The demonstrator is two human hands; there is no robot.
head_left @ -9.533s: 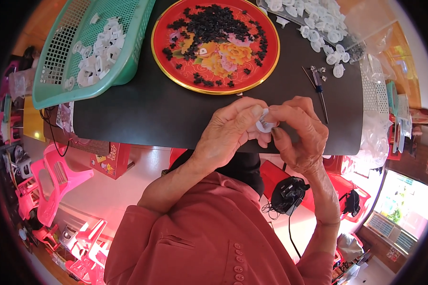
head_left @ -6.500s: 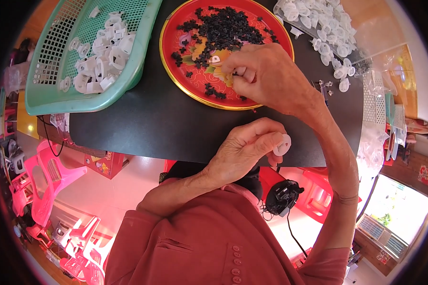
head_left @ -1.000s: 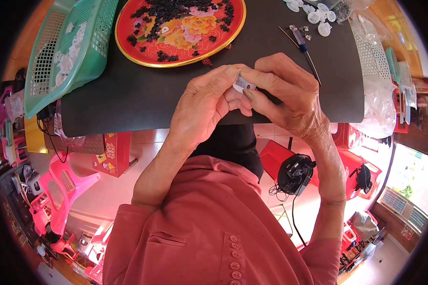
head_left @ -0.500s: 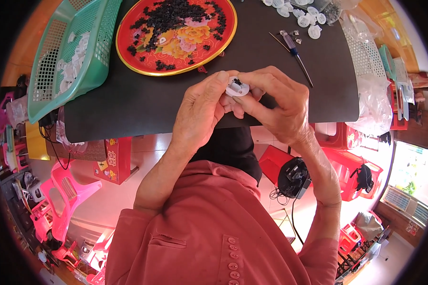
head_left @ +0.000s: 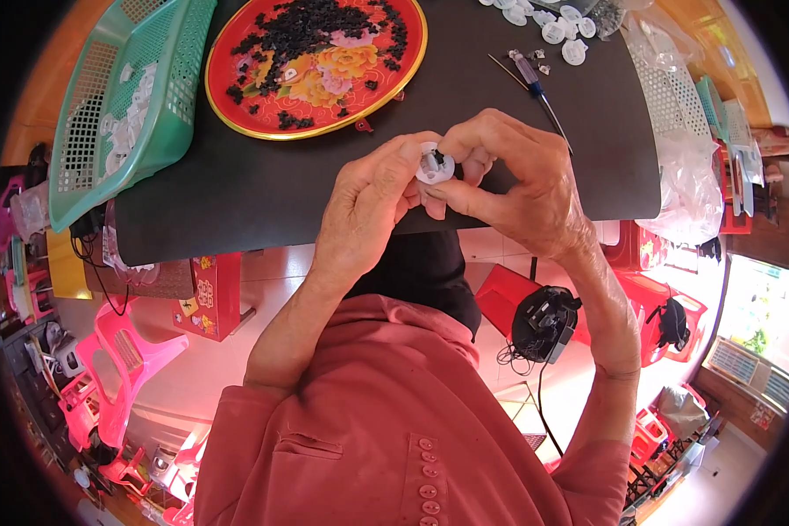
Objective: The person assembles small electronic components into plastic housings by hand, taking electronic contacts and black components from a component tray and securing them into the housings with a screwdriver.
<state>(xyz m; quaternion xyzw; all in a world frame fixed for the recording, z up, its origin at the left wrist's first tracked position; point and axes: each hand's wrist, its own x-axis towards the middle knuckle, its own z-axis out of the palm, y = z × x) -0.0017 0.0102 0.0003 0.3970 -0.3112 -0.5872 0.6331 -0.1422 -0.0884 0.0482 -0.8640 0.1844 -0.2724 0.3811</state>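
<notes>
My left hand point(head_left: 368, 206) and right hand point(head_left: 517, 180) meet over the near edge of the black table point(head_left: 263, 197), fingers curled, both pinching one small white round cap point(head_left: 434, 164) between fingertips. It has a dark centre. The red flowered tray point(head_left: 316, 61) lies at eleven o'clock from it.

A small home workshop for piecework: a dark surface point(head_left: 263, 188) carries a red tray point(head_left: 311, 66) of tiny black parts at 12 o'clock, a green basket point(head_left: 123, 96) of white pieces at 10, and pink plastic chairs point(head_left: 114, 351) at 8.
</notes>
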